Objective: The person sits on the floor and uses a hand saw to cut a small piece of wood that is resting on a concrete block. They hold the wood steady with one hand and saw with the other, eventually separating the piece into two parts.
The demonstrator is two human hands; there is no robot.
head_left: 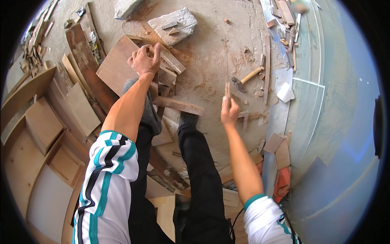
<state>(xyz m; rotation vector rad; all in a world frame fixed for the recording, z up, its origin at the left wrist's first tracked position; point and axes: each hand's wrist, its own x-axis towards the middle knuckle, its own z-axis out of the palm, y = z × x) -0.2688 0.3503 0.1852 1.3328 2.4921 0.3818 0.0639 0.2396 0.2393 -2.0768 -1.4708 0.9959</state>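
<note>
My left hand [145,61] is closed at the edge of a reddish-brown board [118,61], its fingers curled under. What they grip is hidden from this view. A short length of wood [172,59] lies just to its right, with more wood pieces below. My right hand [230,112] is wrapped round the wooden handle [228,90] of a handsaw, whose thin blade [227,61] points away from me, seen edge-on. Apart from the wood, the saw hangs over the dusty floor. To its right lies a hammer [250,76] with a yellowish handle.
A rough pale stone slab [175,25] bears two small offcuts. A narrow plank [178,105] crosses near my right shoe [189,118]. Wooden panels [42,124] crowd the left side. Along the right run glass sheets [308,105] and a strip of scrap wood [285,12].
</note>
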